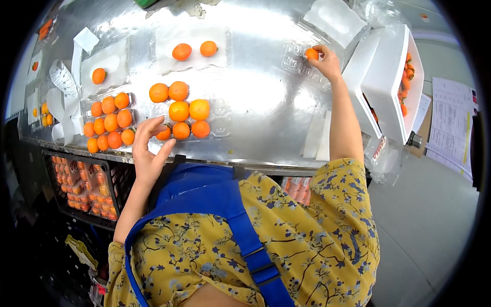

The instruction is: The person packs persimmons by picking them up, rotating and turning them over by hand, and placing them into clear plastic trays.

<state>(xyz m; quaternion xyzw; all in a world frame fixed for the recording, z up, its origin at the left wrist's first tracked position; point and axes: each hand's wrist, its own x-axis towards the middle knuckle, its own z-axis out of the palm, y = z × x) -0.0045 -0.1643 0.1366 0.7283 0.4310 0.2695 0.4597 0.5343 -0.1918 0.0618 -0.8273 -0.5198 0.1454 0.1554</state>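
Observation:
Near the top right, my right hand (325, 60) pinches an orange fruit (311, 53) over a clear plastic tray (294, 62). My left hand (150, 148) has its thumb and fingers apart, beside a fruit (163, 133) at the lower left of a partly filled clear tray (221, 124). That tray's fruits stand in rows, with bare cells on its right side. Further left, a second tray of fruits (111, 122) is packed with several rows. Two loose fruits (181, 51) lie on a clear sheet behind the middle tray, and another one (99, 75) rests at the left.
White foam boxes (366, 69) with more fruit stand at the right edge. A white foam tray (335, 21) lies at the back right. Paper strips (63, 78) curl at the left. Below the table, a black crate (115, 189) holds packed fruit.

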